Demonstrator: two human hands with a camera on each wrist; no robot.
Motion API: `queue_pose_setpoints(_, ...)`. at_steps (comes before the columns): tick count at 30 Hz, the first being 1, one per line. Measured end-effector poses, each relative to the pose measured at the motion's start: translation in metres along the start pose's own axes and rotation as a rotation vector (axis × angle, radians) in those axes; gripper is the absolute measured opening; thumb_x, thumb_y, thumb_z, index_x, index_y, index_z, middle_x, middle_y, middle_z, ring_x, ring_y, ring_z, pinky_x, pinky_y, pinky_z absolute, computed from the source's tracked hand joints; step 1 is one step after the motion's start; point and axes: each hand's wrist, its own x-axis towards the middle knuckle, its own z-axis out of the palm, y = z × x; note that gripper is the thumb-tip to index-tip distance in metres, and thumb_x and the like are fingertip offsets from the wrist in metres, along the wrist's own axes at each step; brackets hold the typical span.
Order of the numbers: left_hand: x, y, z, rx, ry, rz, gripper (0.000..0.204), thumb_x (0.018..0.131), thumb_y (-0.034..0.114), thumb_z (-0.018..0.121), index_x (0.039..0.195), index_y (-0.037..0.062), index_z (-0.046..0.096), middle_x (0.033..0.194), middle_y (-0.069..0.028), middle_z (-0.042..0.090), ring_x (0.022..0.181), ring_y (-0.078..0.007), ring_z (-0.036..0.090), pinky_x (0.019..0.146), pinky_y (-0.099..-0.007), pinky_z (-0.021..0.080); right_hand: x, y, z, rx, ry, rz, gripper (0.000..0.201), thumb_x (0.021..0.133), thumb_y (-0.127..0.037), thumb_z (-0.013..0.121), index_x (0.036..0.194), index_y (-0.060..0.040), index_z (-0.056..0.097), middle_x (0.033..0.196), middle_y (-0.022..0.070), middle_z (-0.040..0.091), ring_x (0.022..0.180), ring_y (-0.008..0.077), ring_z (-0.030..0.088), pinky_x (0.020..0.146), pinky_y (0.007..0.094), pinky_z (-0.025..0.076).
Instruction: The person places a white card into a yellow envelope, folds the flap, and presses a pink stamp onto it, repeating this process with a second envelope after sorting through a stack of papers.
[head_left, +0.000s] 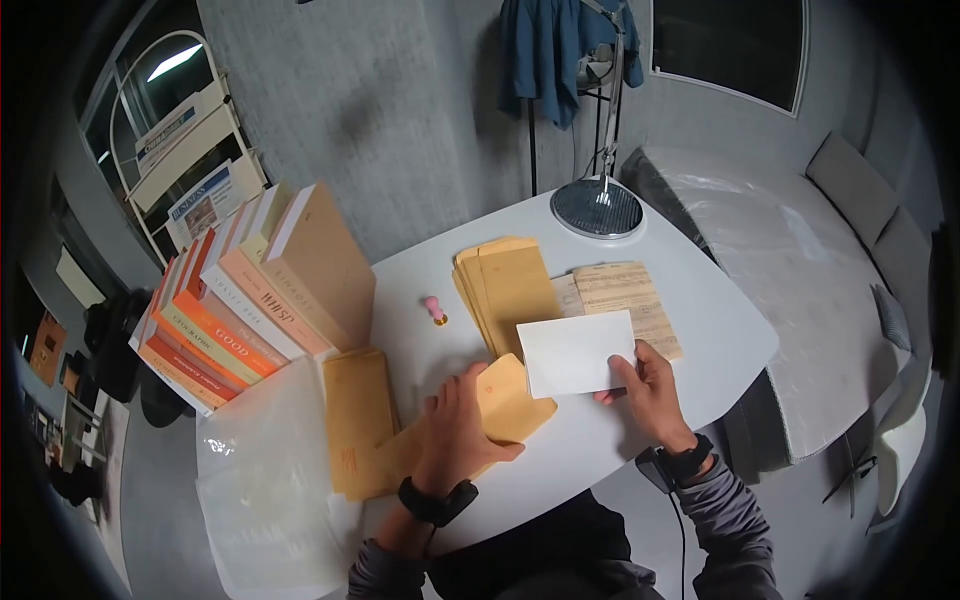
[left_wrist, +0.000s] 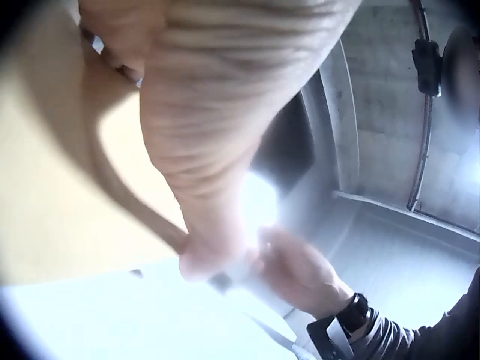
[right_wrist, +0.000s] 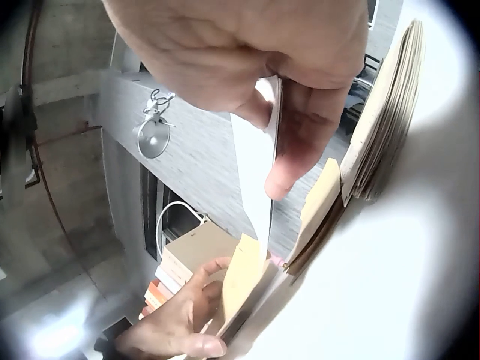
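In the head view my left hand [head_left: 450,430] grips a yellow-brown envelope [head_left: 508,402] across its width, fingers by one edge and thumb by the other. Its pointed flap is unfolded towards the right. My right hand [head_left: 655,398] pinches a blank white card or paper [head_left: 570,350], thumb on top and fingers beneath. In the right wrist view, the white piece [right_wrist: 253,169] hangs from my right fingers, its lower end close to the envelope flap [right_wrist: 241,270]; whether they touch I cannot tell. The left wrist view shows my left palm [left_wrist: 210,112] over the envelope [left_wrist: 60,195].
Stacked envelopes [head_left: 510,290] lie behind the card, others [head_left: 355,410] at the left. Handwritten-looking papers [head_left: 625,295] lie behind the right hand. A pink-handled stamp [head_left: 433,308], a row of books [head_left: 250,290], a lamp base [head_left: 597,208] and clear plastic [head_left: 275,490] are also on the table.
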Motion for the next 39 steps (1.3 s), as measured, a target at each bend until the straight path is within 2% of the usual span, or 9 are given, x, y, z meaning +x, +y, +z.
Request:
queue_pose_setpoints(4, -0.002, -0.005, 0.003, -0.016, -0.024, 0.003, 0.116, 0.047, 0.040, 0.092, 0.143, 0.0094, 0.035, 0.111, -0.0144, 0.053, 0.106, -0.0317, 0.052, 0.091, -0.0451, 0.038, 0.003, -0.004, -0.006, -0.063, -0.037, 0.056, 0.024, 0.102, -0.014, 0.054, 0.114, 0.0069, 0.057, 0.093, 0.0121, 0.067, 0.073, 0.0170, 0.070, 0.063, 0.0253, 0.058)
queue_pose_setpoints(10, -0.001, -0.005, 0.002, -0.023, -0.083, -0.018, 0.117, 0.046, 0.042, 0.092, 0.143, 0.0090, 0.035, 0.112, -0.0144, 0.052, 0.107, -0.0319, 0.051, 0.093, -0.0450, 0.036, 0.010, -0.002, -0.012, -0.071, -0.094, -0.027, 0.025, 0.102, -0.013, 0.054, 0.115, 0.0073, 0.057, 0.093, 0.0128, 0.069, 0.070, 0.0162, 0.070, 0.062, 0.0232, 0.058)
queue_pose_setpoints(17, -0.002, -0.009, 0.008, -0.022, -0.049, -0.042, 0.111, 0.049, 0.040, 0.090, 0.140, 0.0071, 0.035, 0.119, -0.0153, 0.049, 0.112, -0.0327, 0.049, 0.096, -0.0459, 0.034, 0.009, -0.011, -0.013, -0.135, -0.141, 0.096, 0.027, 0.102, -0.014, 0.055, 0.116, 0.0079, 0.057, 0.093, 0.0119, 0.069, 0.068, 0.0164, 0.070, 0.060, 0.0235, 0.058)
queue_pose_setpoints(25, -0.002, -0.007, 0.010, 0.016, 0.007, 0.010, 0.110, 0.049, 0.039, 0.090, 0.138, 0.0051, 0.036, 0.123, -0.0146, 0.048, 0.117, -0.0313, 0.045, 0.100, -0.0470, 0.031, 0.013, -0.028, -0.027, -0.311, -0.279, 0.208, 0.025, 0.101, -0.013, 0.057, 0.113, 0.0077, 0.060, 0.089, 0.0107, 0.069, 0.067, 0.0161, 0.070, 0.057, 0.0235, 0.058)
queue_pose_setpoints(28, -0.002, -0.008, 0.010, 0.024, 0.002, 0.023, 0.108, 0.050, 0.039, 0.089, 0.138, 0.0047, 0.036, 0.125, -0.0142, 0.048, 0.118, -0.0312, 0.044, 0.101, -0.0472, 0.030, 0.017, -0.032, -0.027, -0.357, -0.278, 0.277, 0.024, 0.100, -0.013, 0.057, 0.112, 0.0080, 0.061, 0.089, 0.0110, 0.070, 0.067, 0.0157, 0.070, 0.058, 0.0235, 0.059)
queue_pose_setpoints(37, -0.003, -0.004, 0.009, 0.027, -0.009, 0.042, 0.108, 0.051, 0.039, 0.088, 0.138, 0.0040, 0.036, 0.127, -0.0143, 0.049, 0.119, -0.0313, 0.045, 0.101, -0.0471, 0.030, 0.029, -0.043, -0.026, -0.408, -0.408, 0.302, 0.026, 0.100, -0.014, 0.057, 0.114, 0.0072, 0.063, 0.091, 0.0117, 0.070, 0.068, 0.0157, 0.070, 0.060, 0.0234, 0.059)
queue_pose_setpoints(39, -0.003, -0.002, 0.008, -0.008, -0.029, 0.035, 0.108, 0.052, 0.040, 0.088, 0.138, 0.0037, 0.035, 0.128, -0.0145, 0.049, 0.119, -0.0315, 0.045, 0.101, -0.0470, 0.030, 0.031, -0.039, -0.023, -0.349, -0.449, 0.327, 0.027, 0.100, -0.015, 0.057, 0.114, 0.0076, 0.062, 0.090, 0.0117, 0.070, 0.068, 0.0159, 0.071, 0.061, 0.0235, 0.060)
